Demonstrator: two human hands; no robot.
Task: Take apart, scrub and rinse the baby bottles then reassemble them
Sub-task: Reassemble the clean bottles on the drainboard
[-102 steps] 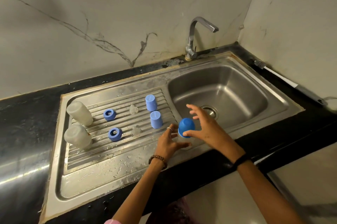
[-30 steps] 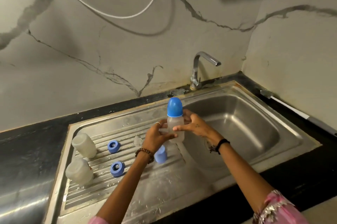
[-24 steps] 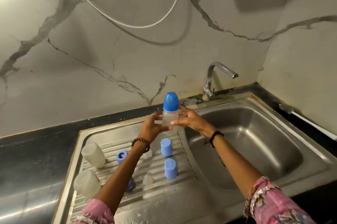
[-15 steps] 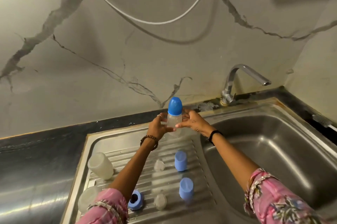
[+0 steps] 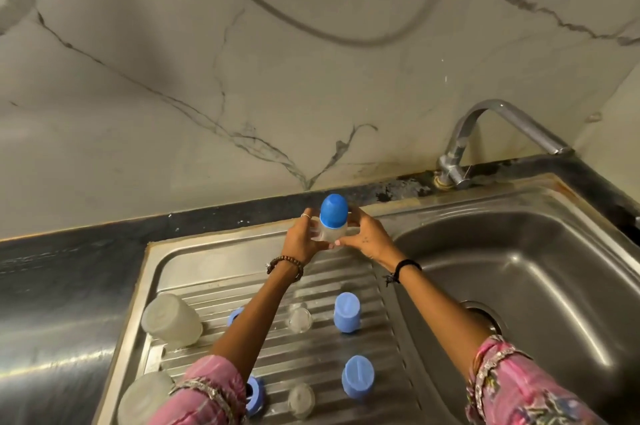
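Bottle (image 5: 331,230) with dark blue cap (image 5: 334,210) sits upright at the far edge of the drainboard (image 5: 194,263), sandwiched between both hands. Left hand (image 5: 302,240) wraps its left side, fingers curled round the clear body, ring visible on one finger. Right hand (image 5: 366,237) grips the right side, thumb across the lower front. Can't tell if the base touches the steel or hovers just above. Nearer on the ribbed drainboard: two clear bottle bodies (image 5: 172,320) upside down at left, two blue collar rings (image 5: 255,395) partly hidden by the left forearm, two clear teats (image 5: 300,319) in the middle, two light blue caps (image 5: 347,312) on the right. Sink basin (image 5: 540,272) to the right, tap (image 5: 498,137) at the far rim.
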